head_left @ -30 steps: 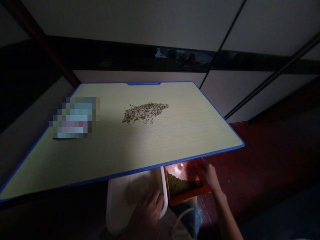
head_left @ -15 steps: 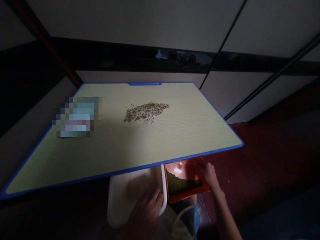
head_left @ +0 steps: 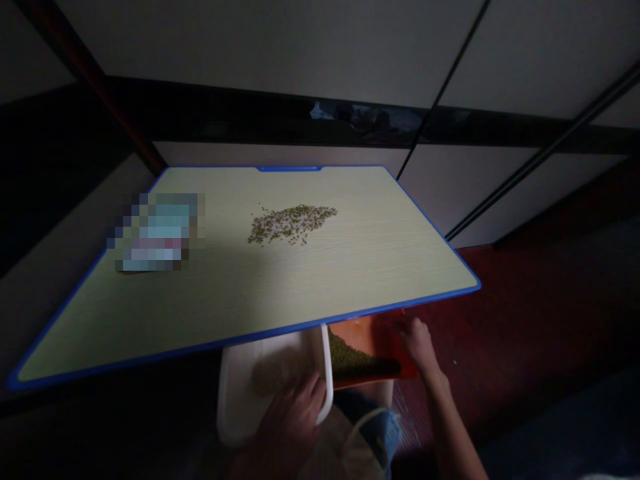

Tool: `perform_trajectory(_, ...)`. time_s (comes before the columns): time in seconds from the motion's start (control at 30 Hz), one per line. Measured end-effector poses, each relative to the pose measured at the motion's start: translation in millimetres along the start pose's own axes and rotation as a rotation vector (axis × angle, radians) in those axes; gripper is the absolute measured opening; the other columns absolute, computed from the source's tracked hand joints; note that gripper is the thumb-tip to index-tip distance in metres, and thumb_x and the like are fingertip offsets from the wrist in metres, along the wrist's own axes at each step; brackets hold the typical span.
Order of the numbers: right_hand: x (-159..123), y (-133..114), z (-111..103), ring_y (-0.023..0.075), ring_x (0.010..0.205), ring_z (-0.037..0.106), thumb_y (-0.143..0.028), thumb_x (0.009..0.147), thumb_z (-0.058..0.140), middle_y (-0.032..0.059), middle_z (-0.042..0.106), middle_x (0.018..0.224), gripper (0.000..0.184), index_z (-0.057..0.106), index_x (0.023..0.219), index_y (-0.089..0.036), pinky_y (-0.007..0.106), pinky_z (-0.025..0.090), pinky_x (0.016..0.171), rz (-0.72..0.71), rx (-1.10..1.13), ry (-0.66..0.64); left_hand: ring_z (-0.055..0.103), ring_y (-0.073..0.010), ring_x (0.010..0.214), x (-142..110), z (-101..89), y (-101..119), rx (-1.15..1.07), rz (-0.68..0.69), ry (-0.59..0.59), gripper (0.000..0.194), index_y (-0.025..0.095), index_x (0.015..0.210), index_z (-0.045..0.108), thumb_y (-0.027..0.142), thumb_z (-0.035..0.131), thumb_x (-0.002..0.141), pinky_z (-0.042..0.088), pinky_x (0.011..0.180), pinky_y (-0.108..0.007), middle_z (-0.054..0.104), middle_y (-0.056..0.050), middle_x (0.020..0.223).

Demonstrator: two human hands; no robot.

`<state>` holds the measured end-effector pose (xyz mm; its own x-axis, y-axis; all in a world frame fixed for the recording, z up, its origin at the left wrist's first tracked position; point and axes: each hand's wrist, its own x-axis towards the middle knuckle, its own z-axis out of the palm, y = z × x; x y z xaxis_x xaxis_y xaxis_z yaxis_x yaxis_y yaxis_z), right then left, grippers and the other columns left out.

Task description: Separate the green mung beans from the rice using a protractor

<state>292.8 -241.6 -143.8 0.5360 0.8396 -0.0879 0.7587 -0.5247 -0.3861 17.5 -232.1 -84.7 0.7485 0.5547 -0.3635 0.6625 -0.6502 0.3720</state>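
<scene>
- Pale cabinet panels (head_left: 250,47) fill the background, crossed by a glossy black horizontal band (head_left: 210,117) with dim reflections; the light is low.
- Dark red floor (head_left: 525,320) spreads out on the right.
- A rectangular tabletop with pale wood grain and a blue rim (head_left: 370,267) stands before the cabinet, a small blue strip (head_left: 290,169) set in its far edge.
- Below the table's near edge is a white plastic tray with rounded corners (head_left: 327,373); its inside is too dim to read.
- Just beside it, on its right, sits an orange plastic tray (head_left: 357,330), partly under the table edge.
- The person's left hand (head_left: 295,407) reaches over the white tray near its right wall, fingers bent and close together; whether they clasp the rim cannot be told.
- The person's right hand (head_left: 417,337) is at the right side of the orange tray, fingers over the edge and lost in shadow, so their grip cannot be told.
- A denim-covered knee (head_left: 390,430) shows below the trays.
- A pixelated flat item (head_left: 160,233) lies on the table's left side.
- A sloping heap of small green grains (head_left: 350,359) lies in the orange tray.
- Loose greenish grains (head_left: 295,223) lie scattered around the table's middle.
</scene>
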Motion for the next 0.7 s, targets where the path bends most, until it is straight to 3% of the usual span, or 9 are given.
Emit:
perform_trajectory(0.2, -0.4, -3.7, -2.1, 0.0246, 0.074, 0.068, -0.020, 0.073, 0.049, 0.0117, 0.072, 0.075, 0.026, 0.071, 0.085, -0.015, 0.025, 0.044, 0.058, -0.012, -0.014, 0.013, 0.055, -0.0241, 0.106, 1.6, -6.1, 3.6, 0.023, -0.023, -0.001, 0.041, 0.016, 0.116, 0.052, 0.013, 0.041, 0.077, 0.046, 0.088, -0.038, 0.054, -0.012, 0.124)
perform_trajectory(0.37, 0.7, -5.0, -5.5, 0.0215, 0.072, 0.068, -0.015, 0.069, 0.051, 0.0088, 0.072, 0.071, 0.024, 0.071, 0.082, -0.017, 0.022, 0.044, 0.058, -0.029, -0.034, 0.044, 0.055, -0.0222, 0.102, 2.1, 4.6, -2.0, 0.041, 0.022, 0.034, 0.036, 0.016, 0.115, 0.052, 0.022, 0.042, 0.082, 0.045, 0.088, -0.036, 0.057, -0.012, 0.118)
perform_trajectory(0.6, -1.6, -9.6, -6.8, 0.0225, 0.071, 0.067, -0.012, 0.070, 0.049, 0.0108, 0.071, 0.073, 0.025, 0.070, 0.084, -0.013, 0.024, 0.044, 0.059, -0.036, -0.091, 0.051, 0.057, -0.0208, 0.094, 1.9, 30.7, -16.0, 0.107, 0.160, 0.277, 0.037, 0.017, 0.113, 0.053, 0.037, 0.040, 0.086, 0.048, 0.081, -0.031, 0.060, -0.012, 0.111)
perform_trajectory(0.7, -3.0, -10.0, -5.7, 0.0227, 0.072, 0.067, -0.013, 0.072, 0.048, 0.0103, 0.071, 0.075, 0.026, 0.070, 0.084, -0.014, 0.024, 0.045, 0.060, -0.052, -0.107, 0.028, 0.059, -0.0204, 0.090, 3.5, 34.7, -18.6, 0.124, 0.200, 0.303, 0.039, 0.015, 0.110, 0.055, 0.041, 0.039, 0.086, 0.050, 0.078, -0.030, 0.062, -0.012, 0.109)
